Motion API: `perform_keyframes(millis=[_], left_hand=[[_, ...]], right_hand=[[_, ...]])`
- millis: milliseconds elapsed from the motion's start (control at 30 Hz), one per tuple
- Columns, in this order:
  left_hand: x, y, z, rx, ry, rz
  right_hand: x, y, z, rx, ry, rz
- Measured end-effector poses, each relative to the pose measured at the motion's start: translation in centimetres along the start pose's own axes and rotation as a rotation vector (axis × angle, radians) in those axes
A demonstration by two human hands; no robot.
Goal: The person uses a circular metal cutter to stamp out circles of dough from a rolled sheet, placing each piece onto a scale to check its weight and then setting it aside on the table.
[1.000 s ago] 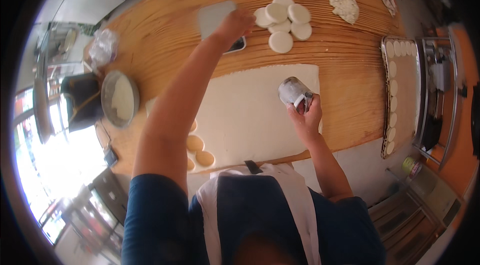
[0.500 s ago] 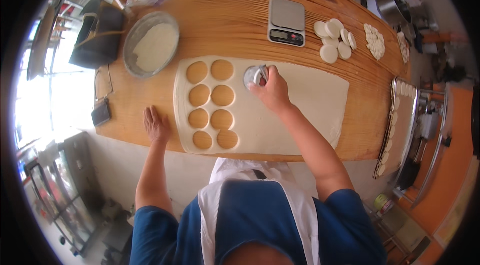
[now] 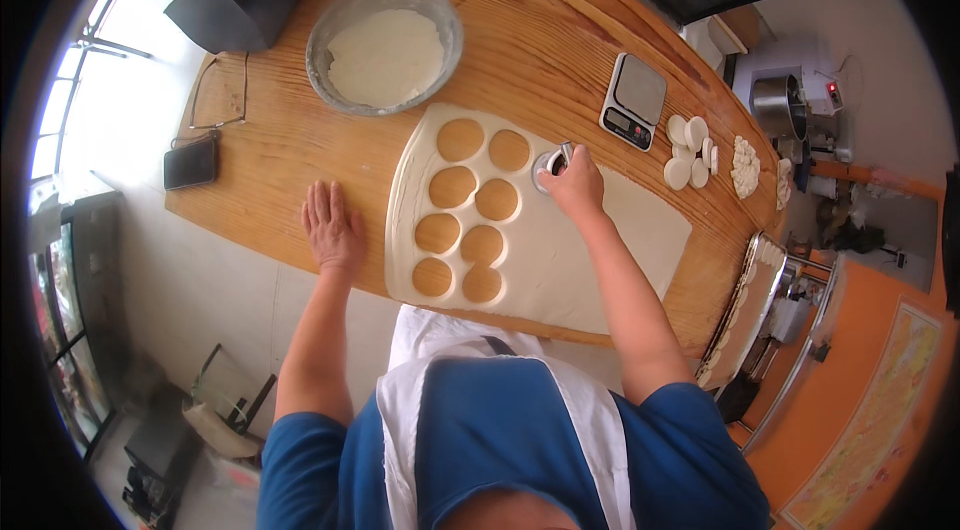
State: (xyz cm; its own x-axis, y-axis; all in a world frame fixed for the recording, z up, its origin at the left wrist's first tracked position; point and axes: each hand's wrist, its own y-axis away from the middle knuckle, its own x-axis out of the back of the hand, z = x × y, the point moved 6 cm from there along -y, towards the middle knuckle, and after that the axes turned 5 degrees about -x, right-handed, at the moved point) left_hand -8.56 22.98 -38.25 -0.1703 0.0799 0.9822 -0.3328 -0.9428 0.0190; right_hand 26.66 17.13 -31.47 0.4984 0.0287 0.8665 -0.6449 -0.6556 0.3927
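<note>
My right hand [image 3: 577, 185] is closed around the handle of a round metal dough cutter [image 3: 543, 173]. The cutter sits on a large flat sheet of pale dough [image 3: 560, 255], just right of two columns of round holes that show the wood beneath. My hand covers part of the cutter, so how deep it sits in the dough I cannot tell. Beyond the sheet's left edge, my left hand [image 3: 333, 227] lies palm down on the wooden table [image 3: 300, 150], fingers stretched out and holding nothing.
A metal bowl of flour [image 3: 385, 55] stands beyond the sheet at the left. Past its far right are a kitchen scale [image 3: 634, 100], several dough discs [image 3: 690, 152] and small dough pieces [image 3: 745, 168]. A tray [image 3: 745, 310] with discs adjoins the table's right end.
The whole view has turned, shifting the table and its things in the picture. My right hand still grips the cutter on the dough near the far edge. My left hand remains flat on the table.
</note>
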Motion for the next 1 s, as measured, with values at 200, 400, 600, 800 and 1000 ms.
perform_keyframes(millis=[200, 400, 600, 800, 1000], left_hand=[[0.0, 0.1, 0.2, -0.019, 0.034, 0.012], [0.5, 0.2, 0.6, -0.025, -0.02, 0.0], [0.3, -0.1, 0.7, -0.007, -0.02, -0.027], [0.6, 0.0, 0.4, -0.01, -0.006, 0.029], [0.0, -0.1, 0.4, -0.007, -0.013, -0.007]], right_hand=[[-0.1, -0.4, 0.2, -0.004, 0.025, 0.025], [-0.6, -0.7, -1.1, 0.28, 0.204, 0.002], [-0.2, -1.0, -1.3, 0.535, 0.327, -0.115], [0.5, 4.8, 2.6, 0.12, -0.052, 0.108], [-1.8, 6.0, 2.7, 0.021, -0.004, 0.027]])
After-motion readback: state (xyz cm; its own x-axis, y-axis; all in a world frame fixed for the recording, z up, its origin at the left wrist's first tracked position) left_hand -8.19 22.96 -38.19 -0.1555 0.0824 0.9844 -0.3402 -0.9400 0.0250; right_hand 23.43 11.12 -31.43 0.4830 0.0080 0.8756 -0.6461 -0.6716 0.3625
